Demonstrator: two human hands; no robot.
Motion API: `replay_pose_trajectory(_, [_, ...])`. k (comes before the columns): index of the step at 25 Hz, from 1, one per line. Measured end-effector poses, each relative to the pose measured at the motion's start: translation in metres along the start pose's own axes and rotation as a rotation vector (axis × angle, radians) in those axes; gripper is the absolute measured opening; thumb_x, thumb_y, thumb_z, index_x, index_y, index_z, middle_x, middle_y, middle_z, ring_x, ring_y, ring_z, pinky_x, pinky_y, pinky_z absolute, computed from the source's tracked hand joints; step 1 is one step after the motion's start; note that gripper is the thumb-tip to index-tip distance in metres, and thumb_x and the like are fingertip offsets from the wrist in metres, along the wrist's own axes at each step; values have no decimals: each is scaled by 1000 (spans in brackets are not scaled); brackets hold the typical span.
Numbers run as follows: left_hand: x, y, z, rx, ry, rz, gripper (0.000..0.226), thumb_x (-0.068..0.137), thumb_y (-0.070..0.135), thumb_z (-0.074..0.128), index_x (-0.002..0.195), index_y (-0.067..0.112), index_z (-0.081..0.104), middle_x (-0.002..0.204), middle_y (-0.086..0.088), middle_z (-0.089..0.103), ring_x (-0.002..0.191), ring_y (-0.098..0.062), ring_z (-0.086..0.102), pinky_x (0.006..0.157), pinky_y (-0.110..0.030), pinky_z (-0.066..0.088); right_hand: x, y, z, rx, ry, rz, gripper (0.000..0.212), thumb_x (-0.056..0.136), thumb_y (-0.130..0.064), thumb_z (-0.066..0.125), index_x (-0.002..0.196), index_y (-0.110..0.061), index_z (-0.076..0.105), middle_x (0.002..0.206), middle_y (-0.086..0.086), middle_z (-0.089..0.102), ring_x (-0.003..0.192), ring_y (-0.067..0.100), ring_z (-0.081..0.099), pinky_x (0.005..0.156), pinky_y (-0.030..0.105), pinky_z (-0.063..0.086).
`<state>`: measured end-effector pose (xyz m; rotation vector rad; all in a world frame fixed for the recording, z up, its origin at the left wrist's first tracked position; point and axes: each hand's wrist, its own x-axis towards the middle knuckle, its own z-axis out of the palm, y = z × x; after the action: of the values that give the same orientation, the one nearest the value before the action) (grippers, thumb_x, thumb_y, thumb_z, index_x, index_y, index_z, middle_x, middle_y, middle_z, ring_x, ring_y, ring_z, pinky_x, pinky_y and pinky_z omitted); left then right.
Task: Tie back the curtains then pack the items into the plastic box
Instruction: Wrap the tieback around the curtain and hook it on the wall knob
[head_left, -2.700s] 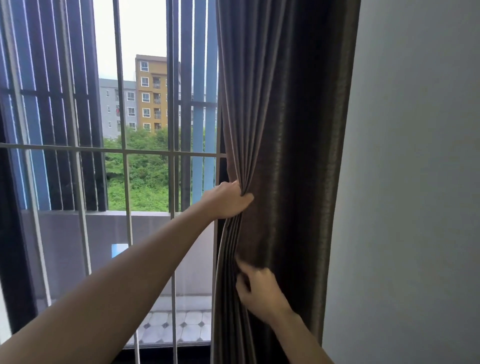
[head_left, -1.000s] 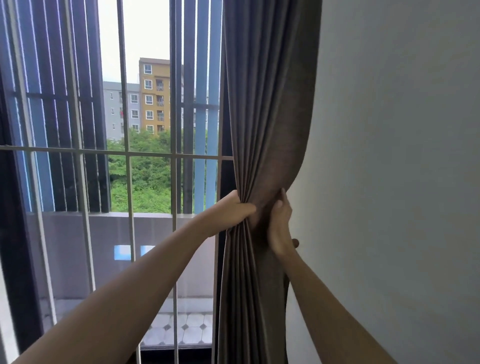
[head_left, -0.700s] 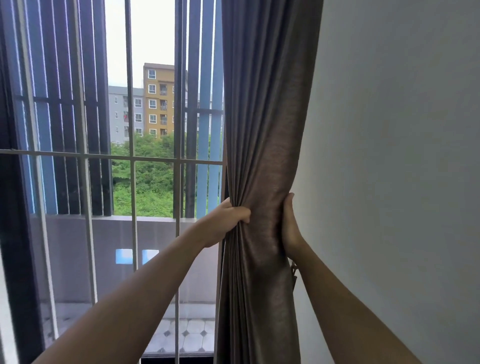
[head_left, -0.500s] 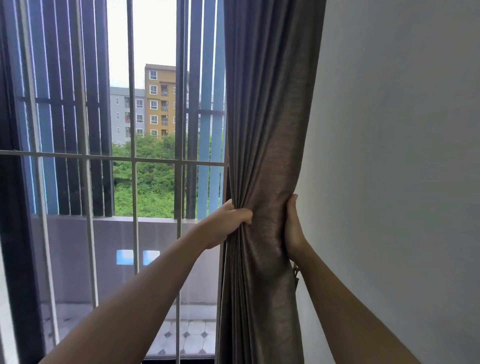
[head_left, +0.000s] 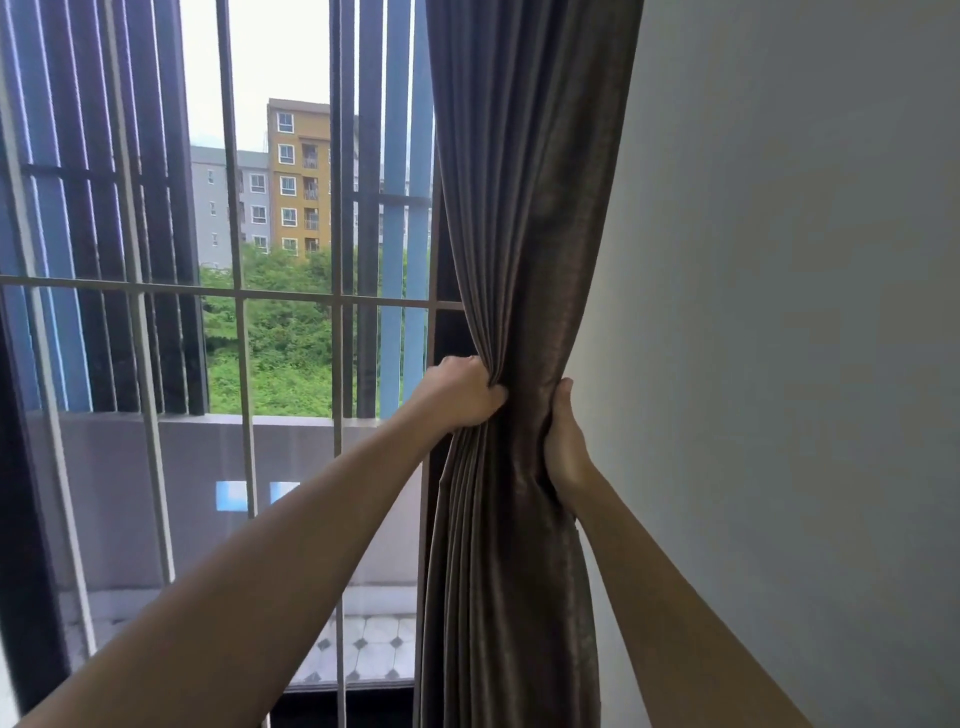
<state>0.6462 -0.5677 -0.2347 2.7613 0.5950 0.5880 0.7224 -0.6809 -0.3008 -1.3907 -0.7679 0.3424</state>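
Curtain (head_left: 524, 234): brown cloth, faint sheen. Window bars (head_left: 236, 364): painted metal. Wall (head_left: 779, 312): matt.

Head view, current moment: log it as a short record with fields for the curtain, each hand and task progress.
curtain: gathered into a bunch at mid-height, hanging between the window bars and the wall
left hand: grips the bunch on the window side
right hand: grips the bunch on the wall side
tie-back: none visible around the curtain
plastic box: not in view
stage: curtain gathered, not yet tied
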Motion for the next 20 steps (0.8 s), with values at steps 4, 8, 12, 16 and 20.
replay_pose_trajectory(4, [0, 16, -15, -201, -56, -78, 12, 84, 13, 61, 90, 4, 56, 93, -14, 59, 72, -34, 70, 65, -40, 60, -8, -1, 4, -53, -23, 8, 59, 100, -42, 3, 133, -16, 44, 103, -3, 54, 93, 4, 55, 58, -5, 40])
replay_pose_trajectory(8, [5, 16, -19, -306, -120, -75, 12, 82, 4, 64, 90, 0, 57, 88, -17, 63, 66, -25, 70, 59, -33, 60, -14, 25, 13, -15, 9, 52, 56, 99, -45, 5, 125, -20, 49, 98, -3, 59, 100, 10, 59, 76, 3, 43])
replay_pose_trajectory(12, [4, 20, -20, -310, -163, -2, 25, 81, 2, 62, 105, -4, 57, 95, -16, 65, 69, -25, 70, 67, -34, 60, -12, 51, 26, 142, 60, -11, 68, 91, -59, 12, 120, -16, 56, 100, 4, 66, 105, 20, 63, 102, 39, 45])
replay_pose_trajectory(16, [6, 28, -26, -253, -214, 7, 25, 80, 2, 66, 103, -3, 59, 89, -12, 64, 74, -27, 72, 58, -23, 57, -20, 65, 35, 61, 101, -193, 79, 81, -71, 36, 138, -16, 34, 109, -3, 62, 102, 7, 61, 93, 30, 51])
replay_pose_trajectory(20, [8, 39, -28, -229, -230, 27, 24, 79, 0, 63, 103, -2, 58, 93, -16, 64, 68, -25, 72, 63, -28, 60, -18, 63, 44, -39, 146, -265, 101, 54, -61, 78, 136, -28, 29, 120, -10, 54, 112, 3, 54, 93, 17, 46])
